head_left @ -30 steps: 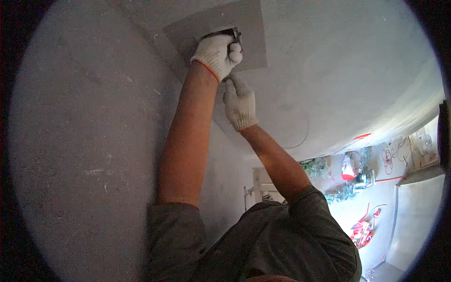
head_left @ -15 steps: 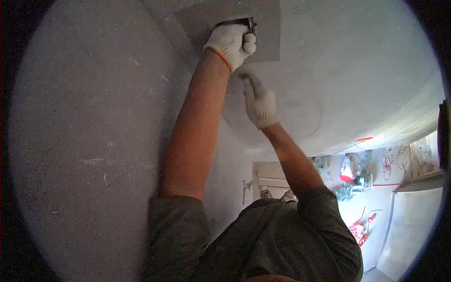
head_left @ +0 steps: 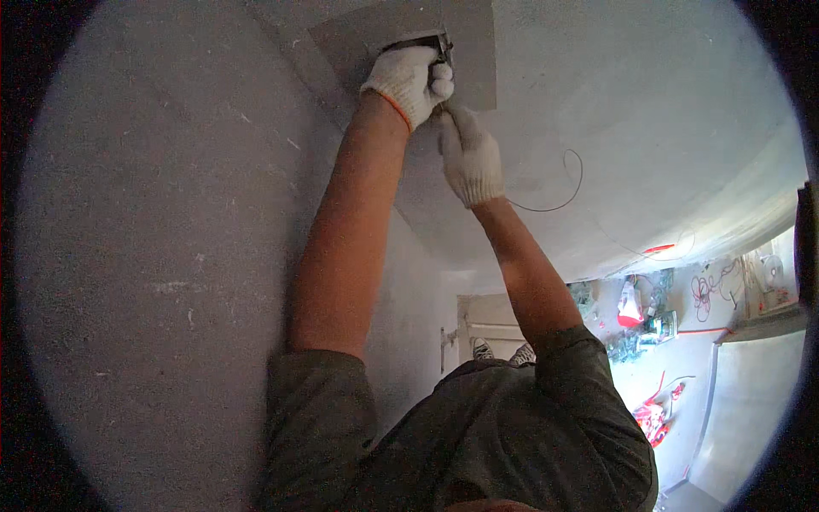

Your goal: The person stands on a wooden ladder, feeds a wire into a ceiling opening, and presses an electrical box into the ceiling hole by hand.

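Note:
My left hand [head_left: 409, 85], in a white knit glove with an orange cuff edge, is closed at the rim of a dark rectangular recessed box [head_left: 415, 43] in the wall. What its curled fingers hold is hidden. Just below and to the right, my right hand [head_left: 471, 158], also gloved, has its fingers pinched and pointing up toward the left hand. A thin wire [head_left: 582, 175] emerges beside the right wrist and curves out in a loop; it seems to run through that hand, though the grip itself is partly hidden. A darker grey square patch [head_left: 473, 72] surrounds the box.
A scuffed grey wall [head_left: 171, 256] fills the left side, close to my left arm. Far below on the right lie a red-and-white bag [head_left: 630, 305], red items [head_left: 653, 422] and coiled wire [head_left: 702, 294]. A pale door [head_left: 495, 317] stands behind my shoes [head_left: 484, 350].
My right hand has moved up closer to my left hand, and the thin wire's loop has risen and shows more fully. The left hand stays at the box.

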Motion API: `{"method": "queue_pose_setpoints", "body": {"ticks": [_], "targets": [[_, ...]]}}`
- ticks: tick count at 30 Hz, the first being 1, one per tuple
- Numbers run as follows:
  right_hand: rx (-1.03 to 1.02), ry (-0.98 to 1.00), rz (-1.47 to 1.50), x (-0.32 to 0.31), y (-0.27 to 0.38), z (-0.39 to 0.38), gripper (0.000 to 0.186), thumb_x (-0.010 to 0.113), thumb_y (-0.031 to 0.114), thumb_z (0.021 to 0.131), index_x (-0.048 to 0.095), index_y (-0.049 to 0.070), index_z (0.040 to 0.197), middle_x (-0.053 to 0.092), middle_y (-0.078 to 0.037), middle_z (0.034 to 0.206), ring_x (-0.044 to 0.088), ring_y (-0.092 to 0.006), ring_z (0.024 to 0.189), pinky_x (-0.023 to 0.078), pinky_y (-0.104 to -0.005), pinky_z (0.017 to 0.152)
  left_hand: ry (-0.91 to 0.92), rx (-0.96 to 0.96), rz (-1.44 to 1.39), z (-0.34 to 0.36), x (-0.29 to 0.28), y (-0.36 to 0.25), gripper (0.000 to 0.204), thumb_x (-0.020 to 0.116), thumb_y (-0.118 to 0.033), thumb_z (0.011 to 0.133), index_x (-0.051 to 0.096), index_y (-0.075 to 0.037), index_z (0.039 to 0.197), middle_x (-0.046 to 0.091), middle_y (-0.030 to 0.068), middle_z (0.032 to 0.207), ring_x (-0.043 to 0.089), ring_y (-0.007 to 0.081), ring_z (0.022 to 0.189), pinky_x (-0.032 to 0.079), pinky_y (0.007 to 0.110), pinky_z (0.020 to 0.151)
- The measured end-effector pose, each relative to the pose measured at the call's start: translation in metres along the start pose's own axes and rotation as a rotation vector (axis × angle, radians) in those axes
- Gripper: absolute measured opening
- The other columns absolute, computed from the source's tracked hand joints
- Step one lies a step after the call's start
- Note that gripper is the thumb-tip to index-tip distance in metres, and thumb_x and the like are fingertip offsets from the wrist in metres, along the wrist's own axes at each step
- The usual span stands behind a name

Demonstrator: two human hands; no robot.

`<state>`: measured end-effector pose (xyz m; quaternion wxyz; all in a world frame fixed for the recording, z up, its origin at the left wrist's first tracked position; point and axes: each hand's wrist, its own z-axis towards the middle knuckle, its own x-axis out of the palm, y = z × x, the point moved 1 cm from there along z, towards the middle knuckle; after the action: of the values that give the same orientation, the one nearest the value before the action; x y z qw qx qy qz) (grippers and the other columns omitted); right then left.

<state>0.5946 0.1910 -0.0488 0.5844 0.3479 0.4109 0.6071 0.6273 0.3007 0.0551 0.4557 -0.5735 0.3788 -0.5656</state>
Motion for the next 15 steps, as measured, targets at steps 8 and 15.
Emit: {"method": "queue_pose_setpoints", "body": {"ticks": [8,15], "targets": [[-0.046,-0.092,-0.007,0.013,-0.008,-0.029,0.025,0.054,0.017,0.091,0.059,0.006,0.112,0.064,-0.021,0.104,0.06,-0.041,0.1,0.049,-0.0432,0.077,0.021,-0.05,-0.21,-0.01,0.009,-0.006,0.014,0.047,0.001,0.086,0.046,-0.008,0.076,0.046,0.0043,0.067,0.047,0.0143,0.052,0.033,0.029,0.041],[-0.003,0.033,0.092,0.034,0.016,0.014,0.027,0.049,0.022,0.096,0.063,0.001,0.108,0.059,-0.012,0.074,0.056,-0.0183,0.066,0.046,-0.0318,0.066,-0.005,0.298,0.542,0.021,-0.042,0.006,0.009,0.049,-0.006,0.091,0.056,-0.003,0.085,0.054,0.0048,0.072,0.055,0.016,0.064,0.05,0.029,0.053]]}}
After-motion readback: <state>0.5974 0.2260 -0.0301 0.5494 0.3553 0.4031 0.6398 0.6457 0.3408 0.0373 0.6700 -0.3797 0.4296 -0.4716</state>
